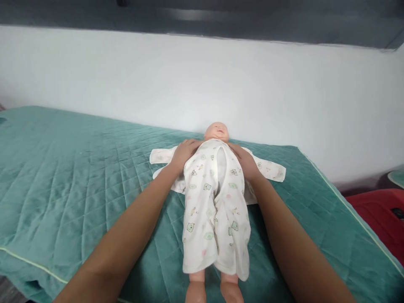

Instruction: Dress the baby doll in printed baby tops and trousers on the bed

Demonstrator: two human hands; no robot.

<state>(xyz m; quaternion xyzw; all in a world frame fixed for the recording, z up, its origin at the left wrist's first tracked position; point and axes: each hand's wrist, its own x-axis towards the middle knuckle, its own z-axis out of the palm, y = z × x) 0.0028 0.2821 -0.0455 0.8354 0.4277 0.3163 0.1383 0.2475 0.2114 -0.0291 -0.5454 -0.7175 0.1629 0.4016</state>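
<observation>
Bare forearms up close, left point(126, 229) and right point(290, 235), reaching forward on either side of a pale pink, bald baby doll point(217, 131). Doll is on its back on a teal quilted bedspread point(94, 168) with light yellow-green piping, head at the white wall point(202, 80), legs toward the person.

Covering its front up to the chin: white cloth baby trousers point(202, 202), long oval opening at the crotch, whitish cloth showing through. Both lower legs poke out past the hems. Can't tell from here if the legs run inside the cloth.

Under that, a white printed long-sleeved baby top point(271, 169), sleeves flung out both ways, flat on the quilt.

Left hand point(187, 152): palm down by the doll's shoulder, against the trousers' upper edge. Right hand point(245, 160): mirror position, other shoulder. Fingertips partly hidden on both; can't tell if they pinch cloth or just press.

Markings: green bear faces, green ovals, pink dots on the trousers; small marks between them too fine to read.

Surroundings: dark grey panel point(202, 19) overhead, red object point(375, 210) off the bed's right edge.
</observation>
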